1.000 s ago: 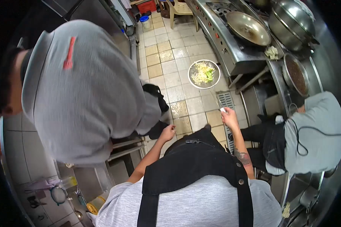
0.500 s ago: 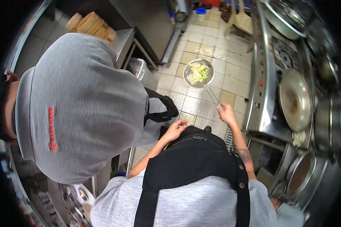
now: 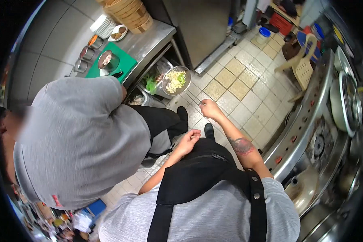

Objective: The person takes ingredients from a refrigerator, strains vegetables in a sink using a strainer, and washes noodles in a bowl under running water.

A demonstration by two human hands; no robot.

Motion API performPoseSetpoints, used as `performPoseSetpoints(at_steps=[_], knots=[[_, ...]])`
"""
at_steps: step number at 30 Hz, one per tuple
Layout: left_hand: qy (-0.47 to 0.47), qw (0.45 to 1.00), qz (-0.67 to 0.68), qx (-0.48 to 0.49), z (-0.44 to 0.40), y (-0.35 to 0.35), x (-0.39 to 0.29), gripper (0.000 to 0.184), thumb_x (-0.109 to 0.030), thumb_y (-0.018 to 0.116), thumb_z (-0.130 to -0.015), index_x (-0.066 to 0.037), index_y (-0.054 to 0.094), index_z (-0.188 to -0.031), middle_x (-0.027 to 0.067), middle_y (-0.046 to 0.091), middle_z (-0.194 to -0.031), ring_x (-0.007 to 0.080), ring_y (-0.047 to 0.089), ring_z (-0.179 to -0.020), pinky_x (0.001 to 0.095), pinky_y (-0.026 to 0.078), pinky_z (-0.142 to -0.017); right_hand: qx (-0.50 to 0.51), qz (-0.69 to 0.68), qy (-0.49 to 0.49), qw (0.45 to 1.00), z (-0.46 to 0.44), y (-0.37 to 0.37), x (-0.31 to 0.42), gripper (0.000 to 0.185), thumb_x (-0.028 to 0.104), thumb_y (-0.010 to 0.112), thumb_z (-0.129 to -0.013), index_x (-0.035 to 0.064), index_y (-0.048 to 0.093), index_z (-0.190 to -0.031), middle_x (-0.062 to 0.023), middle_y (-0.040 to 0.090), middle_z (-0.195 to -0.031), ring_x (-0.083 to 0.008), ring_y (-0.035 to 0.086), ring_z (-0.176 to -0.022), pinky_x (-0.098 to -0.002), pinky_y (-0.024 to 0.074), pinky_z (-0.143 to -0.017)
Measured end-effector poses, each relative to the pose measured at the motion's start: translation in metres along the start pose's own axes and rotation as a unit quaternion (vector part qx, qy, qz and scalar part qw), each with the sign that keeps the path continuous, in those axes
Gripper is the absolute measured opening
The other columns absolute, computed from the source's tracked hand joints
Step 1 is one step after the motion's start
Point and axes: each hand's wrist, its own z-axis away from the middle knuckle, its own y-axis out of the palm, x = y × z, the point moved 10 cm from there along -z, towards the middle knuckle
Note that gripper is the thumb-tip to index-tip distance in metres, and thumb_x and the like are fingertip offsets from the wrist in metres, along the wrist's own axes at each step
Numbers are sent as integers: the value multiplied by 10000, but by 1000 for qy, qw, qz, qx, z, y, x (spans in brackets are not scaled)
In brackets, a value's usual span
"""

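Note:
My right hand [image 3: 210, 109] is closed around the handle of a round strainer, held out ahead above the floor. In the strainer [image 3: 165, 89] lie pale, thin strands that look like bean sprouts or noodles [image 3: 174, 82], with pieces of green vegetable [image 3: 181, 76] on one side. Close to the front of my black apron [image 3: 207, 171], my left hand [image 3: 188, 142] holds nothing, its fingers loosely bent. Beyond the strainer, a bin [image 3: 151, 101] with green scraps is partly hidden.
A co-worker in a grey shirt [image 3: 84, 137] stands close on my left. Past them, a steel counter [image 3: 159, 34] bears a green cutting board [image 3: 127, 62], bowls and bamboo steamers [image 3: 131, 16]. On the right runs a stove [image 3: 284, 151] with a wok [image 3: 304, 189]. A plastic chair [image 3: 302, 70] stands ahead.
My view has turned left. My right hand has swung the loaded strainer leftward, from over the open floor to beside the counter and bin. The left hand stays near the apron.

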Motion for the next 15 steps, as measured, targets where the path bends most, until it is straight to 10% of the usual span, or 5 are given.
performPoseSetpoints(at_steps=[10,15], knots=[[-48,980,-12,-191,-49,-15,4,259,-93,536,-902,-12,523,-1148,46,588,-1060,133,545,-1013,275,425,-876,141,-182,20,973,-186,22,4,160,56,474,-865,-42,550,-967,-26,460,-560,-109,414,-405,-274,303,-339],[-146,923,-23,-355,-9,24,46,231,-137,549,-897,-12,563,-1090,65,626,-933,120,577,-802,274,468,-738,147,1,-146,978,-312,60,27,230,90,510,-848,-14,592,-1035,-126,568,-652,-193,539,-490,-336,427,-448]])
